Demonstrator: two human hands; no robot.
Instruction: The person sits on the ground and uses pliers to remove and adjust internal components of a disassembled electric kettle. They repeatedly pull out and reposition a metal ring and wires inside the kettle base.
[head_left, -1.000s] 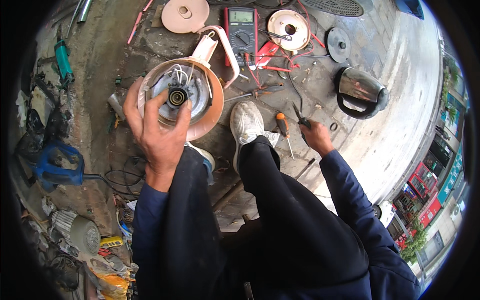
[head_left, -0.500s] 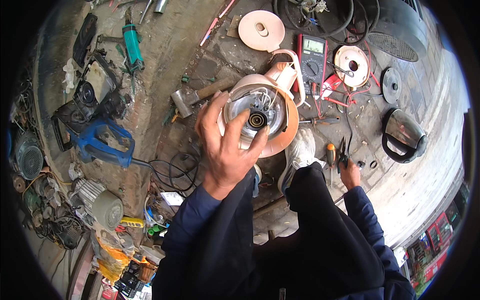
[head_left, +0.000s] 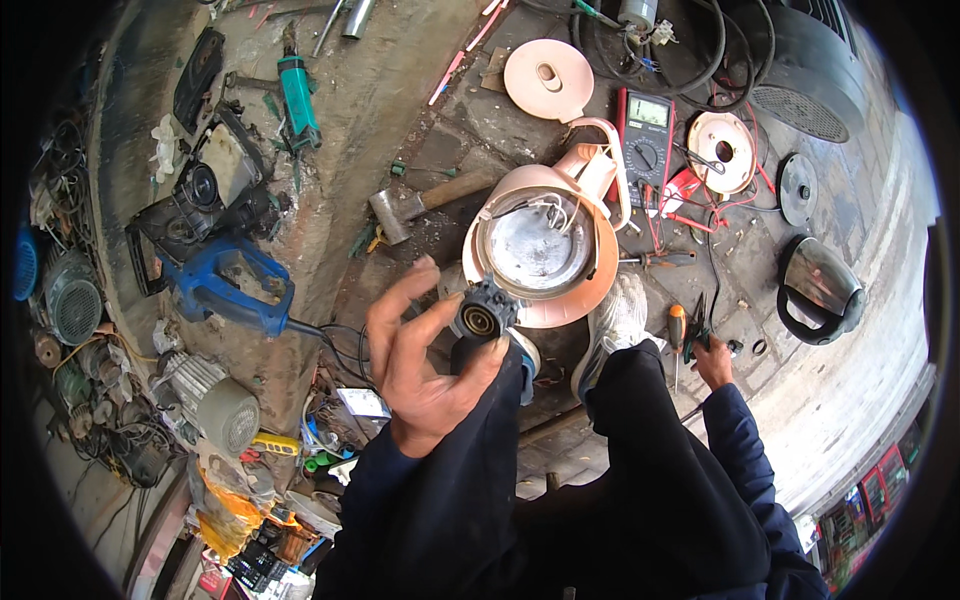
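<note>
Just out of its seat, by the look of it: half a second ago set in the middle of the open-ended pale-pink plastic kettle body [head_left: 598,290], now up at the near-left edge and clear of the recess. Talking about the chunky black round plastic connector with brass-coloured rings [head_left: 480,319]. So, probably freed from the kettle, with the round silvery metal bottom [head_left: 535,255] now bare to view and thin white wires [head_left: 556,212] bunched at the far side. Hard to tell about any lead still attached. Pinched between thumb and finger of the left hand [head_left: 425,375], rings facing up, other fingers fanned out to the left, wrist in from the near side. Over to the right, see the dark slim-nosed pliers [head_left: 700,318] gripped in the right hand [head_left: 713,362], tips pointing far; too small for exact finger placement. Just left of those, note the orange-handled screwdriver [head_left: 677,324], and farther off, past the kettle's right side, the red-and-grey digital multimeter [head_left: 643,150].
</note>
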